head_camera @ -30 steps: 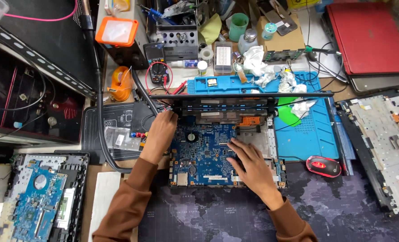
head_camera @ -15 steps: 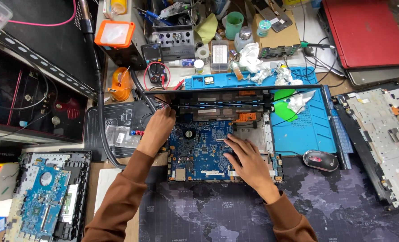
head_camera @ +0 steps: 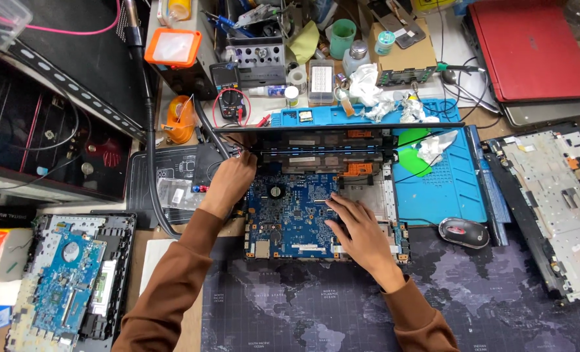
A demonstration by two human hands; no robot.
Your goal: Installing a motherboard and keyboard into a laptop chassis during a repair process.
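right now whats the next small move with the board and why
Probably lift the board's top-left corner a little: the left hand already grips that corner by the hinge, while the right hand lies flat on the board's right side, steadying it.

I count two hands on the job, my left hand (head_camera: pixel 232 177) and my right hand (head_camera: pixel 354 225). Two blue circuit boards: one motherboard (head_camera: pixel 290 218) under them, another board (head_camera: pixel 65 283) far left. One red laptop (head_camera: pixel 531 49), one mouse (head_camera: pixel 464 232), one green cup (head_camera: pixel 342 30), one multimeter (head_camera: pixel 228 98).
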